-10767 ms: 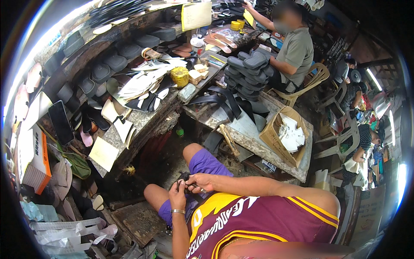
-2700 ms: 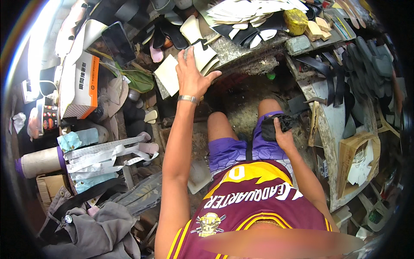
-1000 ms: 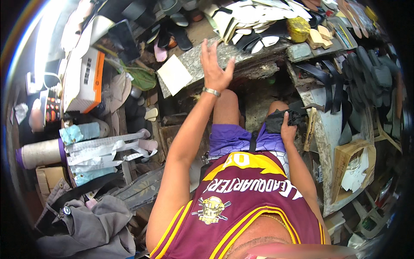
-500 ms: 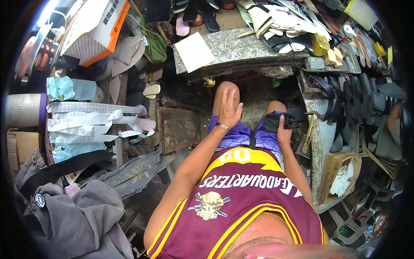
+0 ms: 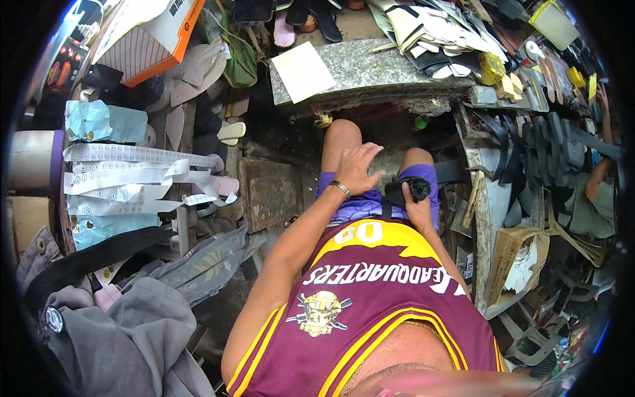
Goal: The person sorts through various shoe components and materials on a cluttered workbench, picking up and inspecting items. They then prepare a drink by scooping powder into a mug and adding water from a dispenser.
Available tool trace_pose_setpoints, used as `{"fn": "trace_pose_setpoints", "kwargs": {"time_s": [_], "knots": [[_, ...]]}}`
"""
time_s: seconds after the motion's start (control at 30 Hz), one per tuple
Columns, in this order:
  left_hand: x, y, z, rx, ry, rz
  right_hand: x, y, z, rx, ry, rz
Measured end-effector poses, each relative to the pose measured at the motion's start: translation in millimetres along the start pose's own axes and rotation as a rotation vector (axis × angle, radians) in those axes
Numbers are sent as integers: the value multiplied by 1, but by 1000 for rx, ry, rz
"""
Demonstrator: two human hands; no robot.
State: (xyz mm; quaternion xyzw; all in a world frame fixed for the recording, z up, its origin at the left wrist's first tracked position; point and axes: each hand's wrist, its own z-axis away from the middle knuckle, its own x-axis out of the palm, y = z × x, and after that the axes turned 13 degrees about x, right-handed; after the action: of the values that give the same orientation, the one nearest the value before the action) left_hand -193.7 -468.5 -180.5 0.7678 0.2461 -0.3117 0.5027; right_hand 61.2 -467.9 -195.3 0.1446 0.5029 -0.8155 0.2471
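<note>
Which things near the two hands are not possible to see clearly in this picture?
- Head view: the black item in the right hand; the fingers cover part of it, its kind is unclear.
- The left hand hides its own palm and what is under it.
- The person's feet: hidden under the stone slab.

A grey stone slab [image 5: 370, 73] sits at the upper middle of the frame, with a white paper sheet [image 5: 303, 71] lying on its left part. An orange-and-white cardboard box [image 5: 155, 33] fills the upper left corner. Long white perforated strips [image 5: 132, 175] lie at the left. Grey cloth [image 5: 126, 331] is heaped at the lower left. Black sandal soles [image 5: 549, 145] are stacked at the upper right, above a brown cardboard box [image 5: 512, 261].
</note>
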Motion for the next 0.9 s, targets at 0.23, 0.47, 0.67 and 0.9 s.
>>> {"fn": "trace_pose_setpoints", "kwargs": {"time_s": [0.23, 0.47, 0.67, 0.9], "knots": [[23, 57, 3, 4, -323, 407, -12, -44, 13, -16, -116, -204], [29, 56, 6, -125, -325, 549, -39, -72, 28, 106, -118, 60], [40, 56, 14, -127, -334, 492, -57, -55, 32, 79, -272, -378], [36, 59, 16, -179, -339, 409, -75, -34, 21, 173, -210, -433]]}}
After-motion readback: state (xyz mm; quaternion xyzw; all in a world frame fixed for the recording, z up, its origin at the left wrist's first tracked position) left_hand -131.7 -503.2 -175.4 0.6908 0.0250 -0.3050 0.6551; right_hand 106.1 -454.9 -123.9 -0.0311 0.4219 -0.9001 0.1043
